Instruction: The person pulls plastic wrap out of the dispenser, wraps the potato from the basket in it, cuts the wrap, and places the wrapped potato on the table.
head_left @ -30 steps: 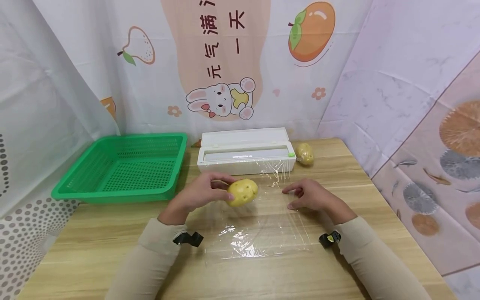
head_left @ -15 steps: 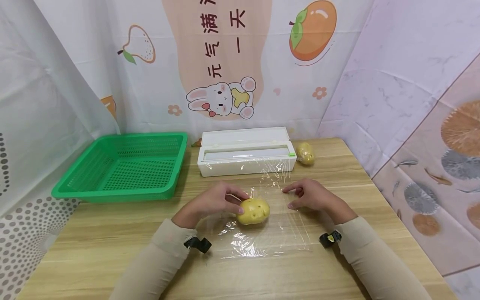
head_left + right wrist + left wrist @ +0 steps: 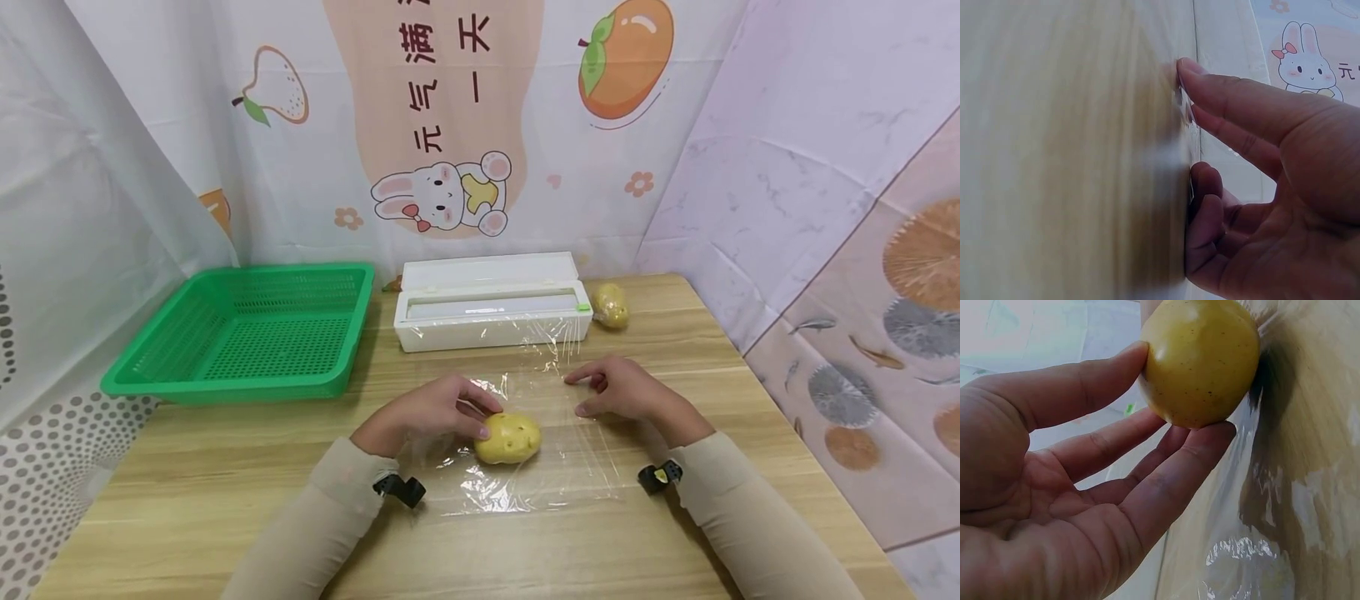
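A yellow potato [image 3: 510, 439] sits low over a sheet of clear plastic wrap [image 3: 498, 493] spread on the table. My left hand [image 3: 442, 408] pinches the potato's left end between thumb and fingers. In the left wrist view, the thumb presses one side of the potato [image 3: 1200, 362] and the fingertips bear on the other. Toward the wrap's right edge, my right hand [image 3: 626, 390] rests with index finger and thumb reaching out, apart, and the other fingers bent under. The right wrist view shows its fingertips right at the tabletop.
Behind the wrap stands a white wrap dispenser box [image 3: 491, 335] with its lid raised; the sheet runs out over its front. A second potato [image 3: 611, 306], with shiny film on it, lies right of the box. A green plastic basket [image 3: 225, 390] stands at the back left.
My left hand has brought the potato down and to the right, from above the wrap to low over its middle. The right hand stays in place.
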### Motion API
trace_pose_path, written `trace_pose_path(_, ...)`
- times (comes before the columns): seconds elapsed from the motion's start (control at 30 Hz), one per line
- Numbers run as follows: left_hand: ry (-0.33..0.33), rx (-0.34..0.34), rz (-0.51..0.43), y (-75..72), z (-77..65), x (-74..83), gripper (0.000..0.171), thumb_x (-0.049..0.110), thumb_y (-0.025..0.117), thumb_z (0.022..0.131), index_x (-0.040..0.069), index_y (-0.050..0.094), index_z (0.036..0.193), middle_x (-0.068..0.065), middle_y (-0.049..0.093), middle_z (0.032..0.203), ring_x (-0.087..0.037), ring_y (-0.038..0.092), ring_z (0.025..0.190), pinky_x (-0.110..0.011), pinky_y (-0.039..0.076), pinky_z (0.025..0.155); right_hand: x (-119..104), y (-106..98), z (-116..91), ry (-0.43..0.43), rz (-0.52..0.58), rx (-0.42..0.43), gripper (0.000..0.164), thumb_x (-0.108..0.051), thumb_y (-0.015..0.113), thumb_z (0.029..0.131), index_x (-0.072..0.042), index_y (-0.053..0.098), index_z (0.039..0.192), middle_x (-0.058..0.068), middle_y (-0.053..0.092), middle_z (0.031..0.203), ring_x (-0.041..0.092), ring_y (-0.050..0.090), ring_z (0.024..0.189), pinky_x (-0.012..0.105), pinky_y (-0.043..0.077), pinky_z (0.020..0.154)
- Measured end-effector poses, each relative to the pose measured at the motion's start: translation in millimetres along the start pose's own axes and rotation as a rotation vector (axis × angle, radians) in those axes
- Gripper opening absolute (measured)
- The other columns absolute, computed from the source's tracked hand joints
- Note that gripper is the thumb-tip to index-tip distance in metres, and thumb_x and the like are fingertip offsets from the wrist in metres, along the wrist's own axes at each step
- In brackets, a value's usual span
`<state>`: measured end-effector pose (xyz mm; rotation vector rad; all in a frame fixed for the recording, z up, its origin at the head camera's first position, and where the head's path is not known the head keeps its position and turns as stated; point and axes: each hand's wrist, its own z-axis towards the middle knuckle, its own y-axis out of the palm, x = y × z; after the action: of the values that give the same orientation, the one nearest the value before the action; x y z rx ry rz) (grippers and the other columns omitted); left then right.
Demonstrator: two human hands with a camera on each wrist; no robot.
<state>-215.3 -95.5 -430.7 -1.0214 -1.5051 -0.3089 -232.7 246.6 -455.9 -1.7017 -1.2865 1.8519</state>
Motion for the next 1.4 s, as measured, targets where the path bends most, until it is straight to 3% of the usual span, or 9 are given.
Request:
trace_pose_path(0.17, -0.032, -0.005, 0.009, -2.1, -1.2, -3.3, 0.035, 0.005, 0.079, 0.089, 0.004, 0.073, 0.124, -0.008, 0.074, 0.123, -0.021, 0.07, 0.114, -0.033, 0.057, 0.098, 0, 0, 0, -0.01, 0.002, -0.007, 0.049, -0.022, 0.092, 0.077, -0.02, 0.077, 0.123, 0.003, 0.062, 0.081, 0.018, 0.053, 0.08, 0.034, 0.046, 0.07)
trace_pose_path(0.37, -0.031, -0.019, 0.042, -4.6, -1.3, -4.4, 0.038, 0.004, 0.077, 0.091, -0.001, 0.069, 0.128, -0.013, 0.073, 0.126, -0.024, 0.071, 0.115, -0.032, 0.057, 0.099, 1, 1, 1, -0.007, 0.004, -0.008, 0.049, -0.023, 0.092, 0.077, -0.02, 0.077, 0.123, 0.003, 0.058, 0.081, 0.018, 0.051, 0.08, 0.033, 0.045, 0.07)
trace_pose_path(0.6, -0.057, -0.008, 0.05, -6.3, -3.2, -2.8, 0.04, 0.004, 0.079, 0.09, 0.001, 0.068, 0.128, -0.011, 0.072, 0.127, -0.024, 0.071, 0.115, -0.032, 0.058, 0.097, 2, 1, 0, -0.01, 0.004, -0.007, 0.049, -0.022, 0.093, 0.076, -0.02, 0.077, 0.122, 0.005, 0.061, 0.086, 0.019, 0.052, 0.082, 0.034, 0.045, 0.073)
trace_pose_path(0.77, -0.049, 0.013, 0.13, -10.2, -8.6, 0.9, 0.041, 0.009, 0.082, 0.088, 0.001, 0.069, 0.126, -0.009, 0.073, 0.123, -0.023, 0.071, 0.112, -0.034, 0.058, 0.096, 1, 0, 1, -0.021, 0.008, -0.009, 0.049, -0.022, 0.092, 0.077, -0.019, 0.077, 0.123, 0.004, 0.059, 0.079, 0.017, 0.051, 0.076, 0.032, 0.045, 0.067)
trace_pose_path(0.93, -0.037, 0.064, 0.261, -12.3, -19.8, 2.3, 0.039, 0.012, 0.085, 0.085, 0.003, 0.072, 0.121, -0.008, 0.074, 0.113, -0.02, 0.071, 0.102, -0.033, 0.059, 0.09, 0, -3, -5, -0.039, 0.026, -0.011, 0.049, -0.021, 0.09, 0.08, -0.017, 0.075, 0.126, 0.008, 0.065, 0.094, 0.018, 0.055, 0.081, 0.032, 0.048, 0.07)
trace_pose_path(1.07, -0.087, 0.089, 0.333, -11.9, -33.9, -1.1, 0.035, 0.018, 0.088, 0.082, 0.007, 0.074, 0.112, -0.003, 0.074, 0.102, -0.016, 0.068, 0.094, -0.032, 0.058, 0.085, 5, -5, -10, -0.071, 0.059, -0.007, 0.049, -0.022, 0.087, 0.084, -0.016, 0.073, 0.13, 0.008, 0.068, 0.1, 0.016, 0.06, 0.083, 0.029, 0.051, 0.071)
trace_pose_path(1.23, -0.123, 0.08, 0.357, -13.4, -51.1, -7.4, 0.029, 0.022, 0.09, 0.08, 0.011, 0.075, 0.102, 0.002, 0.072, 0.094, -0.015, 0.066, 0.089, -0.032, 0.056, 0.082, 12, -9, -18, -0.127, 0.133, 0.021, 0.048, -0.022, 0.084, 0.088, -0.015, 0.07, 0.134, 0.006, 0.07, 0.101, 0.018, 0.065, 0.089, 0.028, 0.054, 0.077)
trace_pose_path(1.4, -0.118, 0.066, 0.384, -9.5, -62.9, -15.8, 0.022, 0.022, 0.091, 0.079, 0.015, 0.075, 0.093, 0.006, 0.07, 0.087, -0.012, 0.065, 0.085, -0.028, 0.055, 0.078, 14, -10, -25, -0.15, 0.183, 0.025, 0.048, -0.02, 0.082, 0.09, -0.013, 0.069, 0.135, 0.006, 0.067, 0.096, 0.019, 0.063, 0.083, 0.027, 0.055, 0.071)
